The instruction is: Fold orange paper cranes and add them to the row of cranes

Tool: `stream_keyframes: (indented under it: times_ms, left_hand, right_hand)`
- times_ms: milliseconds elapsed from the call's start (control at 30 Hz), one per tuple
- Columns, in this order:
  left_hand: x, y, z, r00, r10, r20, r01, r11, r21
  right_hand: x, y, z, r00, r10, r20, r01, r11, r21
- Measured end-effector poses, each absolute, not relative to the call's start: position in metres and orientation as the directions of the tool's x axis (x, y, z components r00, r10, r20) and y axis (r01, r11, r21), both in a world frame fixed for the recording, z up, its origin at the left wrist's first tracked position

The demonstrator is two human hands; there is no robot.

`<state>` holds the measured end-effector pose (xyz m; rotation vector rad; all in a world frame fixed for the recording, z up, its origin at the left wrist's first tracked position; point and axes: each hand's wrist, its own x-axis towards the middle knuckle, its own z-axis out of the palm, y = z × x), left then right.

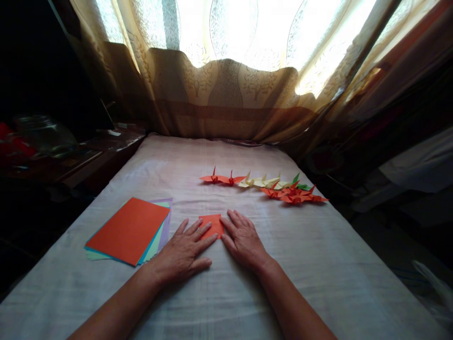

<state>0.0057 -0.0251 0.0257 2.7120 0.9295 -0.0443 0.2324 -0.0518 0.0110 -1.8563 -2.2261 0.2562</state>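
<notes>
- My left hand [184, 252] lies flat on the cloth-covered table [318, 264], fingers spread and pressing down on the lower left of a small folded orange paper [211, 224]; nothing is gripped, the palm is open.
- My right hand [243, 240] is flat as well, its fingers laid along the right edge of that same paper, released and pinning rather than clutching.
- The orange paper sits on the table between my two hands, touching both.
- To the left of the orange paper, near my left hand, lies a stack of coloured sheets [129, 230] with an orange sheet on top.
- Beyond the orange paper, toward the curtain [226, 99], a row of finished paper cranes [269, 186] stands: orange, pale yellow, one green.
- As I judge it, I am flattening an early fold, setting the crease before the paper is opened or turned.
- The next move, I think, calls for lifting one edge with my fingertips while the other hand holds the paper steady, and lining up the corners carefully.
</notes>
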Motion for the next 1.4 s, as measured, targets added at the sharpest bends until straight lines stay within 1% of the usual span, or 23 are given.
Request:
stream_keyframes:
  times_ms: [67,200,333,500,633,733,867,967,1067,1233,1333,1400]
  left_hand:
    - [0.0,-0.026,0.028,0.784,0.606,-0.136,0.62,-0.748,0.236]
    - [-0.011,-0.031,0.026,0.769,0.632,-0.09,0.635,-0.743,0.211]
    - [-0.014,-0.032,0.027,0.761,0.641,-0.098,0.646,-0.736,0.202]
    - [-0.016,-0.027,0.035,0.777,0.626,-0.069,0.624,-0.75,0.22]
    - [-0.014,-0.023,0.042,0.772,0.635,-0.034,0.622,-0.742,0.251]
    - [-0.008,-0.021,0.043,0.743,0.669,0.036,0.642,-0.726,0.246]
    - [-0.002,-0.019,0.031,0.656,0.729,0.197,0.699,-0.685,0.205]
    - [0.001,-0.018,0.018,0.672,0.714,0.195,0.698,-0.699,0.156]
    - [0.001,-0.018,0.009,0.696,0.694,0.186,0.68,-0.72,0.138]
    - [0.0,-0.019,0.001,0.667,0.674,0.318,0.676,-0.727,0.122]
    - [0.0,-0.02,-0.007,0.657,0.668,0.349,0.678,-0.726,0.114]
    - [-0.001,-0.019,-0.013,0.636,0.683,0.359,0.698,-0.707,0.109]
  right_hand:
    - [0.232,-0.052,0.011,-0.166,0.984,0.07,0.943,0.179,-0.281]
    - [0.232,-0.052,0.009,-0.165,0.982,0.088,0.943,0.183,-0.278]
    - [0.232,-0.052,0.008,-0.165,0.981,0.098,0.945,0.186,-0.269]
    - [0.23,-0.053,0.009,-0.163,0.977,0.14,0.947,0.195,-0.255]
    - [0.23,-0.053,0.01,-0.164,0.978,0.133,0.947,0.193,-0.258]
    - [0.229,-0.052,0.01,-0.165,0.978,0.13,0.947,0.194,-0.256]
    - [0.229,-0.052,0.012,-0.162,0.978,0.132,0.946,0.192,-0.262]
    - [0.229,-0.052,0.011,-0.162,0.977,0.139,0.943,0.195,-0.27]
    - [0.231,-0.051,0.007,-0.169,0.969,0.181,0.935,0.215,-0.281]
    - [0.233,-0.046,0.001,-0.182,0.92,0.346,0.907,0.292,-0.302]
    - [0.23,-0.047,0.003,-0.255,0.898,0.359,0.878,0.37,-0.305]
    - [0.228,-0.048,0.006,-0.274,0.897,0.346,0.868,0.386,-0.312]
